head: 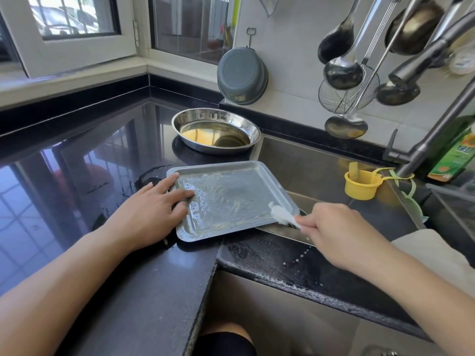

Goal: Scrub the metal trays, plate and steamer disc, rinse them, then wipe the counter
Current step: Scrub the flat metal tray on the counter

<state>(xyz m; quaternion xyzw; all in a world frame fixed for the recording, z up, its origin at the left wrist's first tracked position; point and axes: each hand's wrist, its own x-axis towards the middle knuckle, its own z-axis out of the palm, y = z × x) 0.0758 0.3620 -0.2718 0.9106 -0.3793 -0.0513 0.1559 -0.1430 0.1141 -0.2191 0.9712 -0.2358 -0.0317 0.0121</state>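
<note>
Soapy metal tray (231,199) is pinned at the counter (102,150) edge, overhanging the sink (321,170), by flat left hand (149,211); white scrubber (281,214) is pinched by right hand (331,227), partly hidden.

white-framed corner windows (77,29) | daylight | tiled wall (290,47) | glossy black counter (84,160)

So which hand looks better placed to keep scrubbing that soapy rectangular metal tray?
The right hand: it pinches the white scrubbing pad at the soapy rectangular metal tray's corner. The left hand presses it steady.
</note>
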